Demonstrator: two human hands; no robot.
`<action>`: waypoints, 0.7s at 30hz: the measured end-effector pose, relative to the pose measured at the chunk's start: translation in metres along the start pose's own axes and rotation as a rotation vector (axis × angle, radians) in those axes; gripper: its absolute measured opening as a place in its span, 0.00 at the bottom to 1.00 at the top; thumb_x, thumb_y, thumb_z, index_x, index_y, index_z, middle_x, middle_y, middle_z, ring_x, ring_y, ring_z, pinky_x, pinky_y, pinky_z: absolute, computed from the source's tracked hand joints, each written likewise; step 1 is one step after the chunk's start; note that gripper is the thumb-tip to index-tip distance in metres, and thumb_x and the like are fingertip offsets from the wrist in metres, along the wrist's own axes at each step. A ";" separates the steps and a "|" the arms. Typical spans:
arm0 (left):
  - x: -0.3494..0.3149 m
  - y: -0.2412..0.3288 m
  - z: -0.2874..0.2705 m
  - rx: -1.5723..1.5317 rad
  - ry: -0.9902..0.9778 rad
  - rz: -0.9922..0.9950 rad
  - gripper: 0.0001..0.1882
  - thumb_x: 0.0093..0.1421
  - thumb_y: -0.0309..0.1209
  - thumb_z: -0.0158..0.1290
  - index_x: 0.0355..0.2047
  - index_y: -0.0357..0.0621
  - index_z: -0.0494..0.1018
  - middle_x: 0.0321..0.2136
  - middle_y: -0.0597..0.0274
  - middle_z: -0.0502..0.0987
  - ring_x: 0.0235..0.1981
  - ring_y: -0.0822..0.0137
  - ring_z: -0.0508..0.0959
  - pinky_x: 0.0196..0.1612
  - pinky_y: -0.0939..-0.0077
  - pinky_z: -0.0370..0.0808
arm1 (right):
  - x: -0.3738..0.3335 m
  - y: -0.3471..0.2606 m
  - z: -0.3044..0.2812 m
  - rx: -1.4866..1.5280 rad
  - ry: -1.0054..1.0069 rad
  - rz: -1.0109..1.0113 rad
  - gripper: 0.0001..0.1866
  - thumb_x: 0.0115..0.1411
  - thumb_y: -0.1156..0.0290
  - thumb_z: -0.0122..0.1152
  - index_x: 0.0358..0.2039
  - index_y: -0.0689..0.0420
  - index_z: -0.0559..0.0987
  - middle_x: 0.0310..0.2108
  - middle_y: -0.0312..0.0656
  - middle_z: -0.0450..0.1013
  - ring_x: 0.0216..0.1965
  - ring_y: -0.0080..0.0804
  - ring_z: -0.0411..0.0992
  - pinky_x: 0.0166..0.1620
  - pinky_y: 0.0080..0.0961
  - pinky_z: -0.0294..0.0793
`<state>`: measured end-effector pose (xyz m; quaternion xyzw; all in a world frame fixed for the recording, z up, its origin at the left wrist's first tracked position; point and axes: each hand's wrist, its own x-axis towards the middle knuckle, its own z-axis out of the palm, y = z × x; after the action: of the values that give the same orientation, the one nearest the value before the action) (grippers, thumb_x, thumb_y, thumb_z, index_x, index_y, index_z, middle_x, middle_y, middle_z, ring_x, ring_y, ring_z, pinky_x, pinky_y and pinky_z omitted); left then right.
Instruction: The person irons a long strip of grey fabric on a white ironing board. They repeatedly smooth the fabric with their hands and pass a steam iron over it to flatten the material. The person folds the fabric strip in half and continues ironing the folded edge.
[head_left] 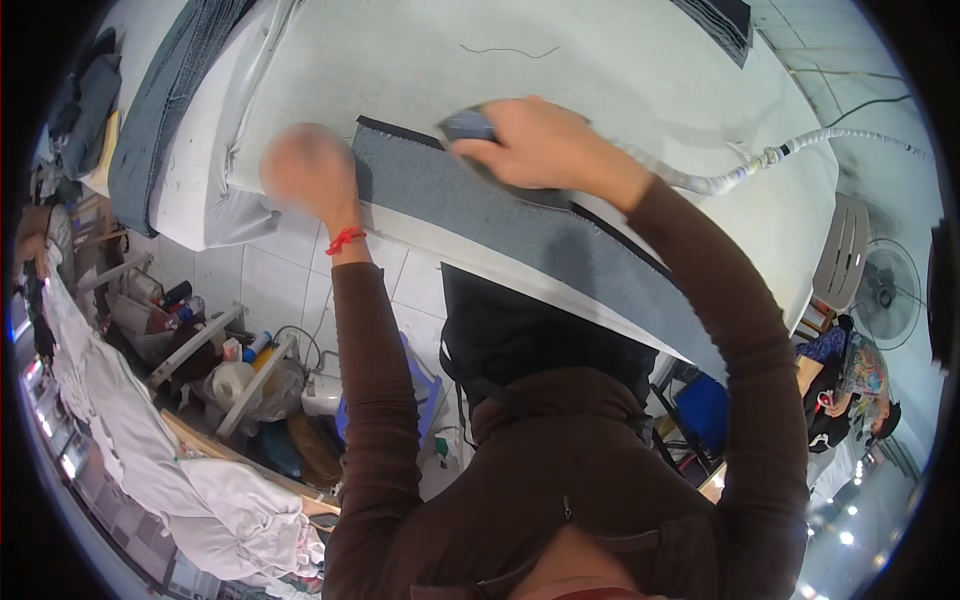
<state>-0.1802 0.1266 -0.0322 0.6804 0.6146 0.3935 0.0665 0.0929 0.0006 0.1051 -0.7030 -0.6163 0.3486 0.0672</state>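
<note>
My right hand is closed around the handle of a dark iron. The iron rests over the upper edge of a long grey-blue denim strip, which has a dark band along that edge. The strip lies along the near side of a white-covered ironing table. My left hand, with a red bracelet at the wrist, is at the strip's left end. Its fingers are smeared, so whether it grips the fabric cannot be made out.
A white-wrapped hose runs from behind the iron to the right. Stacked denim pieces hang over the table's left side, and another dark stack lies at the far right. A loose thread is on the cover. A fan stands at right.
</note>
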 end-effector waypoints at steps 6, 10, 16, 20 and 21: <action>0.008 -0.006 0.013 0.112 -0.097 0.180 0.12 0.68 0.48 0.69 0.40 0.57 0.91 0.61 0.69 0.84 0.70 0.49 0.73 0.70 0.36 0.65 | -0.105 0.139 -0.035 0.119 0.250 0.210 0.30 0.77 0.41 0.67 0.50 0.61 0.90 0.37 0.56 0.88 0.39 0.58 0.87 0.46 0.47 0.85; 0.011 0.014 0.023 0.174 -0.157 0.207 0.20 0.64 0.59 0.73 0.38 0.59 0.91 0.62 0.70 0.83 0.71 0.48 0.72 0.71 0.34 0.64 | -0.135 0.220 -0.063 -0.066 0.640 0.297 0.27 0.74 0.46 0.75 0.54 0.60 0.89 0.45 0.54 0.88 0.43 0.50 0.86 0.50 0.43 0.85; 0.038 -0.028 0.013 0.303 -0.366 0.008 0.27 0.58 0.70 0.74 0.44 0.68 0.94 0.70 0.66 0.77 0.75 0.42 0.68 0.75 0.28 0.65 | -0.279 0.266 -0.069 -0.074 1.433 0.267 0.23 0.74 0.58 0.79 0.61 0.58 0.88 0.56 0.49 0.88 0.55 0.43 0.87 0.58 0.40 0.85; 0.059 -0.001 -0.005 0.395 -0.440 0.024 0.29 0.62 0.65 0.75 0.46 0.55 0.94 0.60 0.58 0.87 0.64 0.46 0.81 0.70 0.41 0.75 | -0.505 0.352 0.034 0.033 1.698 0.830 0.19 0.78 0.64 0.73 0.58 0.66 0.88 0.55 0.53 0.89 0.54 0.39 0.87 0.60 0.38 0.85; 0.064 -0.006 0.009 0.315 -0.521 0.079 0.30 0.64 0.63 0.75 0.47 0.48 0.94 0.54 0.55 0.91 0.57 0.50 0.87 0.68 0.48 0.78 | -0.584 0.383 0.084 0.082 1.704 1.101 0.19 0.79 0.63 0.72 0.56 0.67 0.88 0.52 0.53 0.89 0.52 0.40 0.86 0.60 0.39 0.84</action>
<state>-0.1836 0.1879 -0.0125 0.7837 0.6034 0.1079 0.1005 0.3605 -0.6497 0.0791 -0.9010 0.0588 -0.2651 0.3382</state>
